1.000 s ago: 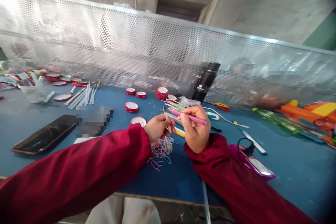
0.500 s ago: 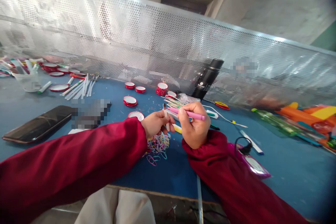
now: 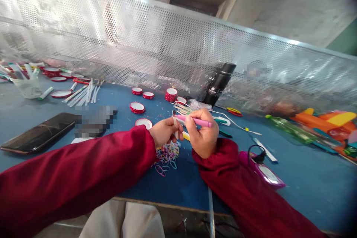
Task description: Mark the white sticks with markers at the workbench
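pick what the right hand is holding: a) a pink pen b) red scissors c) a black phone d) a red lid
A: the right hand is closed around a pink pen, while the black phone lies apart on the blue table to the left.

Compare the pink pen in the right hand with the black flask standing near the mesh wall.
The pink pen is thin and lies nearly level in the right hand; the black flask is thick and stands, leaning a little, on the blue table. The pen is held above the table; nothing touches the flask. Both are long and round.
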Available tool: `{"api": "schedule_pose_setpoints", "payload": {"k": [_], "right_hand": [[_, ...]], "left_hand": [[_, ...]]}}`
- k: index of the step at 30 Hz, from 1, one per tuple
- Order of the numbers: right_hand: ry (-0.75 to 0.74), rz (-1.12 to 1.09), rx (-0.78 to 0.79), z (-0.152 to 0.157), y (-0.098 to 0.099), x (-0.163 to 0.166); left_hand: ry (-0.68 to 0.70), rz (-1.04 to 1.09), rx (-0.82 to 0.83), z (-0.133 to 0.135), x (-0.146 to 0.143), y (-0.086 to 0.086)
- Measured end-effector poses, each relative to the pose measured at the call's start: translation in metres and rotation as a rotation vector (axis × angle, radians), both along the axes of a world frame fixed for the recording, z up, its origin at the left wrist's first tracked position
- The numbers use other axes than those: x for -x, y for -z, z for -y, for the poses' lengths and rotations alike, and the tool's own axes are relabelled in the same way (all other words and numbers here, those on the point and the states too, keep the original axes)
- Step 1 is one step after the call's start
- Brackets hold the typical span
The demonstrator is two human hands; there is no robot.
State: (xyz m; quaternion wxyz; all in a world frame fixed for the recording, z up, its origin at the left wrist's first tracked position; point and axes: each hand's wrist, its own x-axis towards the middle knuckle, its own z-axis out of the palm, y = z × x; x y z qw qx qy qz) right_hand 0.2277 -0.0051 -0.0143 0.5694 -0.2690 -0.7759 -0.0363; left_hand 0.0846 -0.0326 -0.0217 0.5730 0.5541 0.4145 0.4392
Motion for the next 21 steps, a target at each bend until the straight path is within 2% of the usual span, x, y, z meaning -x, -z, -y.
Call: {"api": "schedule_pose_setpoints", "payload": {"k": [21], "right_hand": [[-0.007, -0.006, 0.01, -0.0011, -0.0003, 0.0001]], "left_hand": [[-0.038, -0.019, -0.005, 0.0009, 0.0006, -0.0042]]}}
